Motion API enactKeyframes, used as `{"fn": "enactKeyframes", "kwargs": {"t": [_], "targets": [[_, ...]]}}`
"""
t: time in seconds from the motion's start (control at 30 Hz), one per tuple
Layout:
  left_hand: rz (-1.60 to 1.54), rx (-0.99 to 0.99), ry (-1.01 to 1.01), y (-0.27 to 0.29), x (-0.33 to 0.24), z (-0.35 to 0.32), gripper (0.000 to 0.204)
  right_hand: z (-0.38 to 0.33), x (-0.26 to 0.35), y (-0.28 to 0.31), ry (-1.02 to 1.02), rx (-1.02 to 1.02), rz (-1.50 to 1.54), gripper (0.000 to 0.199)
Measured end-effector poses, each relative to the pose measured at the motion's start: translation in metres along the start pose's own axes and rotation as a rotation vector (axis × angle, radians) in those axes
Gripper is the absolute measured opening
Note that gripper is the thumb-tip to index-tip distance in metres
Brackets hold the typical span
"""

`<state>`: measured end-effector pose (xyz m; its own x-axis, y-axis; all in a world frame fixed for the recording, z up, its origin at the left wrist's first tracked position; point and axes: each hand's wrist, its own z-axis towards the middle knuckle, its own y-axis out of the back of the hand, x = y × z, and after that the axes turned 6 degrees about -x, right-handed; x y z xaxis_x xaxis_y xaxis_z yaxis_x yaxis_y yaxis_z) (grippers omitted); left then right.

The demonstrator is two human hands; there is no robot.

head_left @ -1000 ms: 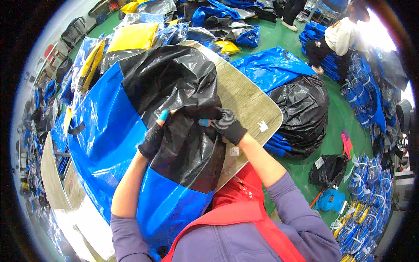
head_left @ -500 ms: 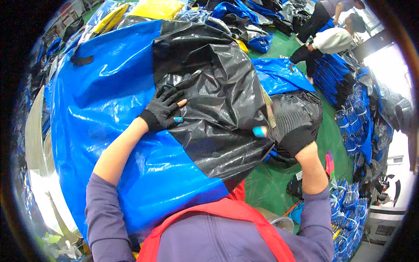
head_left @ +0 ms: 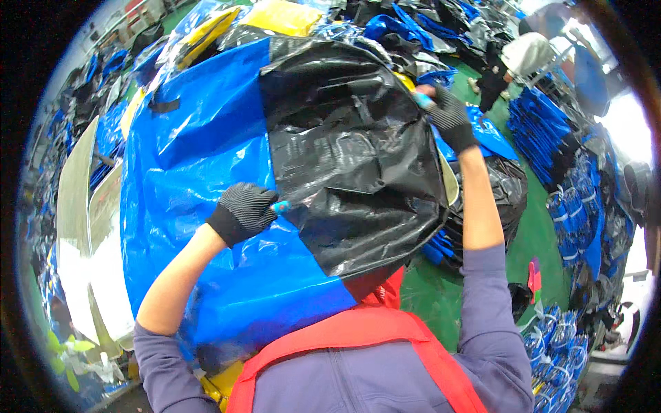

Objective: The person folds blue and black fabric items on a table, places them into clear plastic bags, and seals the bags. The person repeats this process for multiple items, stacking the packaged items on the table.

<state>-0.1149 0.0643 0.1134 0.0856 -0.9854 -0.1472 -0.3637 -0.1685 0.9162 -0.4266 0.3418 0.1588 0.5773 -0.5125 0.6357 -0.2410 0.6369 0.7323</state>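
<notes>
A large glossy sheet of blue and black plastic (head_left: 351, 158) lies spread in front of me, creased, its blue part on the left and black on the right. A small black strip (head_left: 164, 107) marks its far left corner. My left hand (head_left: 244, 212), in a black ribbed glove with blue on the thumb tip, rests near the colour seam. Its fingers are curled closed; whatever may be in them is hidden. My right hand (head_left: 449, 118), gloved alike, is at the sheet's far right edge. Its fingertips are blurred, so a grip cannot be made out.
Beyond the right edge sits a black and blue plastic bundle (head_left: 492, 196) on the green floor (head_left: 430, 303). Tied blue bundles (head_left: 554, 351) stand at the right. A yellow package (head_left: 282, 16) and piled plastic lie at the back. Another person (head_left: 527, 55) bends over at the far right.
My right hand has moved from the sheet's right side up to its far right edge. My left hand has slid slightly toward me, its fingers going from spread to curled. The sheet lies flatter.
</notes>
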Motion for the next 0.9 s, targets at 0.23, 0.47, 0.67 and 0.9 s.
{"fn": "enactKeyframes", "kwargs": {"t": [0.23, 0.47, 0.67, 0.9], "targets": [[-0.322, -0.346, -0.582, -0.007, -0.081, 0.102, 0.075, -0.123, -0.042, -0.046, -0.269, -0.054, 0.687, 0.049], [-0.153, -0.547, -0.537, -0.061, -0.073, 0.143, 0.081, -0.096, 0.041, -0.014, -0.093, -0.046, 0.677, 0.051], [0.073, -0.478, -0.511, -0.047, -0.07, 0.14, 0.069, -0.106, 0.039, 0.057, -0.342, 0.218, 0.514, 0.043], [-0.371, -0.52, -0.806, -0.042, -0.126, 0.116, 0.079, -0.148, 0.053, 0.021, -0.323, 0.205, 0.25, 0.048]]}}
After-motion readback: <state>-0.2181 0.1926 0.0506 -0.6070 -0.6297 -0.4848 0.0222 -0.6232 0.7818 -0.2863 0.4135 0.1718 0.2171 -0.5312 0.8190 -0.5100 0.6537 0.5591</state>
